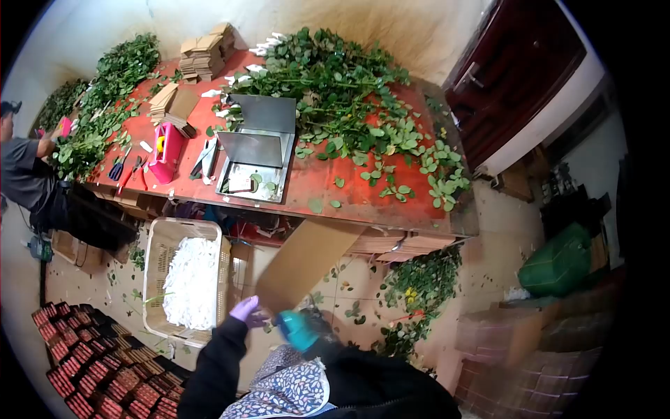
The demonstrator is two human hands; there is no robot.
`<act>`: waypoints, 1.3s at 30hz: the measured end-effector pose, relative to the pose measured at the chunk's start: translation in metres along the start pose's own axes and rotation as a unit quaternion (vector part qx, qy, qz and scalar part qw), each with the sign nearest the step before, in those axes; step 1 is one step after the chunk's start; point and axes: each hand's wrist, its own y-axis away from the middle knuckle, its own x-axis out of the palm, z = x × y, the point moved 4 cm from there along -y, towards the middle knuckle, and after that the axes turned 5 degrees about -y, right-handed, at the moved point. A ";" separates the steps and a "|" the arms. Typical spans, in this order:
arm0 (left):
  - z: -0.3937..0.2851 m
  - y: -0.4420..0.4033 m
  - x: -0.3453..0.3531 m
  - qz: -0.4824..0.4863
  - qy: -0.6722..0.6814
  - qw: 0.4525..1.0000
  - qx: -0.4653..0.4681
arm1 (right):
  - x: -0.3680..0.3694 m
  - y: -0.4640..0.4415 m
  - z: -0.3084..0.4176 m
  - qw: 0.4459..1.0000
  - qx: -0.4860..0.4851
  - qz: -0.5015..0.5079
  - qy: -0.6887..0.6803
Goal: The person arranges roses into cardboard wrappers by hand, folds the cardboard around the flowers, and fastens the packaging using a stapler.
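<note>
My left hand (247, 311), in a purple glove, is above the floor to the right of a beige plastic basket (155, 283). Its fingers are stretched out and I see nothing in them. Beside it my right hand (298, 330), in a teal glove, is smeared by motion, so its fingers cannot be made out. White soft-looking pieces (192, 283) fill the basket. A brown cardboard sheet (303, 258) leans from under the table, just beyond both hands.
Leafy green stems (321, 77), a metal box with a raised lid (262, 150), a pink tape holder (167, 153) and pliers (132, 174) lie on the red table (314, 188). A person (28, 167) works at left. Stacked cartons (530, 342) stand right.
</note>
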 end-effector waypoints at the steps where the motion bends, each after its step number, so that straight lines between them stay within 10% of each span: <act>1: -0.003 -0.010 -0.017 -0.010 -0.061 0.998 -0.025 | 0.021 0.001 0.031 0.999 -0.039 -0.036 0.012; 3: 0.019 -0.067 -0.081 0.076 -0.286 0.943 0.149 | 0.052 0.009 0.049 0.989 -0.140 -0.030 0.039; 5: -0.015 -0.001 -0.071 -0.035 -0.580 0.793 0.182 | 0.108 0.014 0.017 0.875 0.057 0.099 -0.471; 7: -0.061 0.116 -0.002 -0.027 -0.790 0.599 0.127 | 0.105 0.012 -0.005 0.994 -0.003 0.047 -0.095; 8: -0.056 0.129 0.002 -0.011 -0.855 0.509 0.100 | 0.106 0.008 -0.023 0.985 0.100 0.033 -0.139; 11: -0.053 0.179 0.018 -0.111 -0.852 0.471 0.201 | 0.069 0.005 -0.010 0.983 0.098 -0.138 0.068; 19: -0.137 0.268 0.030 -0.104 -0.680 0.539 0.486 | -0.118 -0.086 0.133 0.886 -0.266 -0.300 0.233; 25: -0.242 0.174 0.027 0.000 -0.319 0.789 0.525 | -0.194 -0.264 0.217 0.858 -0.328 -0.233 0.318; 33: -0.389 0.044 0.004 0.143 -0.007 0.914 0.380 | -0.208 -0.497 0.101 0.927 -0.199 0.100 0.301; 39: -0.439 0.012 -0.014 0.085 -0.073 0.913 0.392 | -0.188 -0.531 0.084 0.930 -0.097 0.273 0.226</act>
